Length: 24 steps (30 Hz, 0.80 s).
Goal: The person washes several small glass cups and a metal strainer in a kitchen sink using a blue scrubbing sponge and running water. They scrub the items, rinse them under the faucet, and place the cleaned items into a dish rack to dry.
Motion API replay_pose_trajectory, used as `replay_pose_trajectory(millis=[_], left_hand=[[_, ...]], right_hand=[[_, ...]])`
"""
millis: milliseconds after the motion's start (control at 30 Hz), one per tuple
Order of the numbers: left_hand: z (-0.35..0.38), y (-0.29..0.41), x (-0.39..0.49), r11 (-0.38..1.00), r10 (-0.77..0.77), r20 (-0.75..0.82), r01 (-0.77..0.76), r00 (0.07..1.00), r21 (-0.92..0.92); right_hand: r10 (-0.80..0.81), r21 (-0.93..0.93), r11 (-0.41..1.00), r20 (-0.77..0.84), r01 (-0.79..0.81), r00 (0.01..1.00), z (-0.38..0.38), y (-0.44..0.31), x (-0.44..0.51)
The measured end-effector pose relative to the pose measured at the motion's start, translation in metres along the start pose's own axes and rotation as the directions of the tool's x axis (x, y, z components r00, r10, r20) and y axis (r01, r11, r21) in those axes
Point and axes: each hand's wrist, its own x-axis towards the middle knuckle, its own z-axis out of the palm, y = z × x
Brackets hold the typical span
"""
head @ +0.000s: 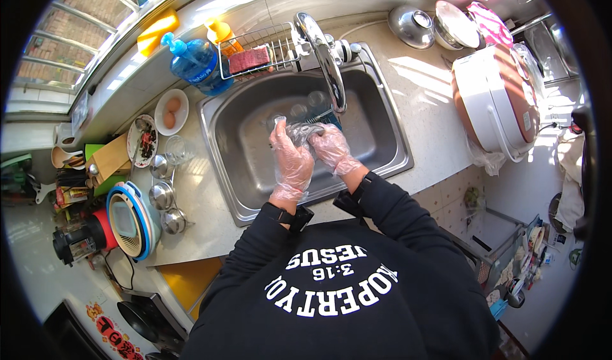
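Both my hands wear clear plastic gloves and are over the stainless-steel sink. Between my left hand and my right hand is a shiny grey thing, too blurred to name more exactly. The fingers of both hands are closed on it, and they hide part of it. Just beyond my right hand lies a teal object, partly covered by the hand and the faucet. A clear glass and another clear vessel rest in the basin farther back.
A chrome faucet arches over the basin beside a wire rack holding a red sponge. On the left counter are a blue pump bottle, a bowl with eggs, and steel cups. A rice cooker stands right.
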Motion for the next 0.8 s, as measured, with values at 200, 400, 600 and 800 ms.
replay_pose_trajectory(millis=[200, 400, 600, 800], left_hand=[[-0.012, -0.018, -0.011, 0.981, -0.192, 0.219, 0.19, 0.957, 0.029], [-0.008, -0.023, 0.003, 0.971, -0.235, 0.467, 0.187, 0.853, 0.147], [0.007, -0.059, 0.0, 0.822, -0.354, 0.292, 0.445, 0.888, -0.355], [-0.027, -0.007, 0.009, 0.481, -0.595, 0.521, 0.79, 0.612, -0.379]], right_hand=[[-0.121, -0.377, 0.913, 0.104, 0.152, 0.987, -0.009, 0.001, -0.005], [-0.409, -0.59, 0.47, 0.513, 0.656, 0.754, -0.024, 0.002, 0.024], [-0.235, -0.425, 0.846, 0.244, 0.321, 0.941, -0.03, -0.005, 0.01], [-0.438, -0.337, 0.86, -0.102, 0.383, 0.893, -0.023, -0.041, -0.016]])
